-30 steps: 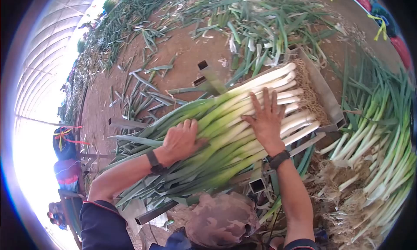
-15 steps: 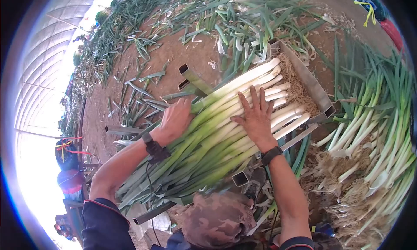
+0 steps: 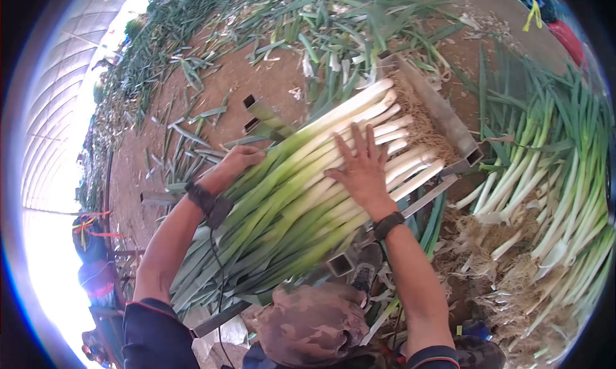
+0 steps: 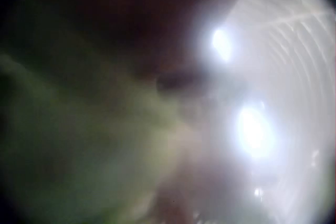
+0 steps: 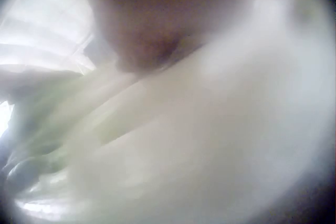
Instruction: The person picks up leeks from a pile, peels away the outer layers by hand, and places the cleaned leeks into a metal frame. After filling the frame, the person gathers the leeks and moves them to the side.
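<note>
A wide bundle of leeks point(image 3: 308, 170) lies slantwise on a metal frame, white stalks and roots at the upper right, green leaves at the lower left. My left hand point(image 3: 236, 166) curls over the bundle's far edge at the green part, its fingertips partly hidden. Flat on the white stalks, fingers spread, rests my right hand point(image 3: 363, 178). The left wrist view is a blur of green leaves point(image 4: 94, 145). Pale stalks point(image 5: 142, 124) fill much of the right wrist view, below the dark, blurred right hand point(image 5: 163, 19).
The metal frame's end plate point(image 3: 431, 106) stands beyond the roots, and square tube ends point(image 3: 341, 264) stick out at the sides. More leeks point(image 3: 564, 170) are piled at the right. Loose leaves point(image 3: 359, 23) cover the ground at the back. A camouflage-patterned cap point(image 3: 308, 327) is near the bottom.
My left hand has moved from the top of the green leaves to the bundle's far edge. My right hand stays spread on the stalks. The whole head view has shifted somewhat.
</note>
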The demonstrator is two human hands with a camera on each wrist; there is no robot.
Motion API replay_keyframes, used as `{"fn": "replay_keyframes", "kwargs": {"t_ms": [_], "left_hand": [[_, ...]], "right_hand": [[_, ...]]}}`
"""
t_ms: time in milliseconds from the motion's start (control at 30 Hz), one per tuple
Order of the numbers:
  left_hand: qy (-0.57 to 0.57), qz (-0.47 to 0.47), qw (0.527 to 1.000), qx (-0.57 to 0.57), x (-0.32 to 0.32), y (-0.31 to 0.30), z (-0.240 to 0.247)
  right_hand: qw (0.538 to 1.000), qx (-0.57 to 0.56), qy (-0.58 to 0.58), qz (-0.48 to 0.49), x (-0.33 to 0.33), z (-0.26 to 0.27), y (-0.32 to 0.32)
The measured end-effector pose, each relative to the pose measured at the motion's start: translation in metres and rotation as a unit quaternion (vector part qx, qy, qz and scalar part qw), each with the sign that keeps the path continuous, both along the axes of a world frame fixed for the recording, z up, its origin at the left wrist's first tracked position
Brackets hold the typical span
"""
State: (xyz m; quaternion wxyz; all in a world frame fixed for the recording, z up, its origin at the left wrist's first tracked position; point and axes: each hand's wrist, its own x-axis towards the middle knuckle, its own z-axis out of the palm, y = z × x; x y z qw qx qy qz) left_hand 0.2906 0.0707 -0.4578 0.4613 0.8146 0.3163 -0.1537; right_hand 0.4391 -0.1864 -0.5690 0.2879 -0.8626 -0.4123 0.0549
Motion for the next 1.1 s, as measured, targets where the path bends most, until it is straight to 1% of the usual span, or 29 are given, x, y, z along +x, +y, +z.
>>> {"fn": "replay_keyframes", "kwargs": {"t_ms": [33,67,100,133,167,200,233,300,333,367,433,467,500,567,600,633,667,700,767,833,900,933,967,1000,1033,1067,1100], "left_hand": [[-0.007,0.036,0.999,0.014,0.0,0.0,-0.012],[0.022,-0.041,0.993,0.105,-0.004,0.005,-0.02],[0.023,-0.042,0.994,0.102,-0.003,-0.008,-0.008],[0.082,-0.138,0.937,0.31,0.004,-0.033,0.02],[0.129,-0.228,0.827,0.497,0.01,-0.054,0.04],[0.115,-0.206,0.84,0.489,0.013,-0.059,0.045],[0.108,-0.215,0.843,0.481,0.011,-0.071,0.043],[0.051,-0.292,0.808,0.509,-0.011,-0.093,0.041],[0.042,-0.342,0.837,0.426,-0.027,-0.099,0.019],[0.031,-0.35,0.838,0.418,-0.038,-0.102,0.008],[0.027,-0.364,0.789,0.495,-0.043,-0.106,-0.015],[0.008,-0.36,0.801,0.479,-0.042,-0.105,-0.019],[-0.01,-0.355,0.814,0.46,-0.044,-0.102,-0.02],[-0.036,-0.36,0.786,0.501,-0.05,-0.098,-0.033],[-0.065,-0.371,0.785,0.493,-0.046,-0.103,-0.034],[-0.058,-0.364,0.79,0.49,-0.046,-0.107,-0.031],[-0.048,-0.353,0.796,0.49,-0.046,-0.112,-0.024],[-0.056,-0.357,0.788,0.499,-0.047,-0.103,-0.018],[0.019,-0.343,0.827,0.445,-0.04,-0.113,0.0],[0.009,-0.348,0.823,0.449,-0.039,-0.121,0.019],[0.041,-0.351,0.841,0.409,-0.04,-0.114,0.038],[0.035,-0.348,0.84,0.415,-0.043,-0.104,0.045],[0.011,-0.352,0.86,0.369,-0.049,-0.088,0.05],[-0.014,-0.354,0.878,0.321,-0.056,-0.074,0.055],[-0.02,-0.351,0.877,0.327,-0.065,-0.061,0.062],[-0.038,-0.345,0.873,0.342,-0.08,-0.049,0.07],[-0.054,-0.338,0.869,0.358,-0.095,-0.038,0.081]], "right_hand": [[1.0,-0.008,-0.003,-0.007,0.002,-0.002,-0.003],[1.0,0.005,-0.006,-0.005,0.001,-0.004,-0.004],[1.0,0.022,-0.009,0.0,-0.001,-0.004,-0.002],[1.0,0.005,0.012,0.009,-0.001,0.0,-0.002],[1.0,-0.003,0.008,0.003,0.0,0.0,-0.002],[1.0,0.001,0.003,0.007,0.002,-0.001,-0.002],[1.0,0.007,0.002,0.011,0.001,-0.003,-0.002],[1.0,0.007,-0.001,0.007,0.0,-0.006,0.001],[0.999,0.032,0.015,0.009,0.001,-0.008,0.003],[0.998,0.05,0.03,0.006,0.001,-0.009,0.002],[0.998,0.042,0.042,0.031,0.007,-0.009,0.011],[0.991,0.125,0.047,0.03,0.007,-0.021,0.011],[0.993,0.093,0.041,0.052,0.012,-0.005,0.0],[0.976,0.188,0.108,0.031,0.019,-0.005,-0.014],[0.965,0.218,0.143,-0.015,0.015,0.008,-0.036],[0.949,0.255,0.18,-0.054,0.004,0.02,-0.053],[0.959,0.22,0.164,-0.066,-0.008,0.03,-0.079],[0.965,0.196,0.155,-0.076,-0.02,0.031,-0.093],[0.981,0.061,0.159,-0.09,-0.039,0.042,-0.154],[0.993,0.061,0.031,-0.097,-0.044,0.012,-0.223],[0.977,-0.005,0.044,-0.21,-0.041,0.042,-0.292],[0.974,-0.004,0.016,-0.227,-0.041,0.065,-0.329],[0.975,0.049,-0.081,-0.202,-0.041,0.075,-0.369],[0.955,-0.06,-0.181,-0.227,-0.032,0.059,-0.405],[0.913,-0.167,-0.276,-0.251,-0.023,0.045,-0.437],[0.923,-0.114,-0.158,-0.332,-0.025,0.086,-0.453],[0.913,-0.057,-0.035,-0.403,-0.029,0.134,-0.464]]}}
